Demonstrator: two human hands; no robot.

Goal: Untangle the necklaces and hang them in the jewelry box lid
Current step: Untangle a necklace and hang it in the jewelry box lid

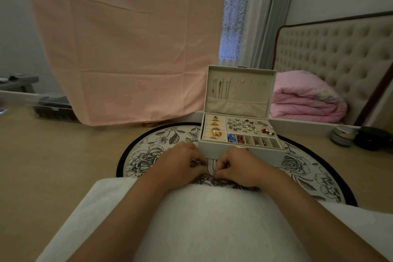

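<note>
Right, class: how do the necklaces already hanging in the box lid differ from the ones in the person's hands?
The hung necklaces run straight and separate down the lid; the tangled necklaces lie bunched in one clump. The hung ones are untouched; the left hand and right hand pinch the tangle. Both are thin chains.

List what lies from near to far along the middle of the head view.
White cloth → tangled necklaces, pinched by left hand and right hand → jewelry box → its open lid with hung necklaces → floral curtain.
</note>
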